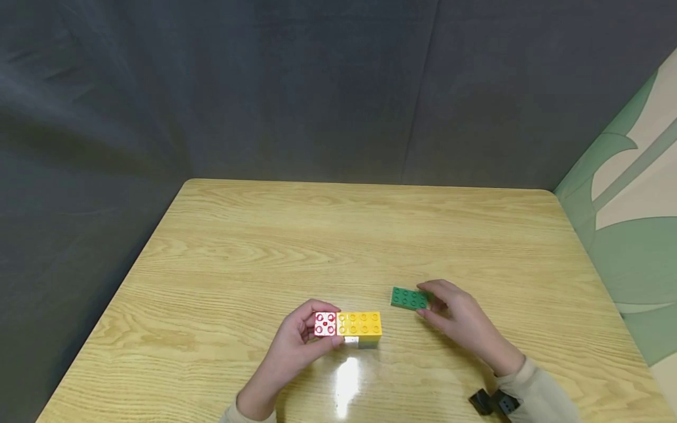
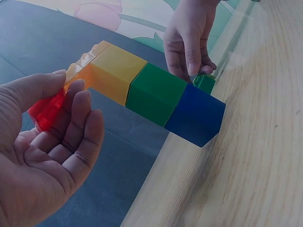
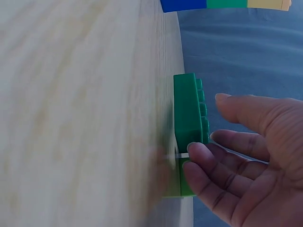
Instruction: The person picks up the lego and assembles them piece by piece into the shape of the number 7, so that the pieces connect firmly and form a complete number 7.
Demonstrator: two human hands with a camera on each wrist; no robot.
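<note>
My left hand (image 1: 296, 338) pinches the left end of several joined building bricks, held tilted in the left wrist view. Its thumb and fingers are round the red brick (image 2: 46, 111), which is beside the yellow brick (image 2: 118, 71). Joined in line with the yellow one are a green brick (image 2: 156, 94) and a blue brick (image 2: 196, 116). My right hand (image 1: 465, 320) is at the right end of a flat green brick (image 1: 408, 298) on the table. Its thumb stands apart from that brick in the right wrist view. A lighter green piece (image 3: 186, 177) is partly behind its fingers.
The wooden table (image 1: 254, 247) reaches back to a dark curtain (image 1: 317, 94). A wall with a green leaf pattern (image 1: 645, 258) is at the right. Near the right sleeve is a small black device (image 1: 493, 402).
</note>
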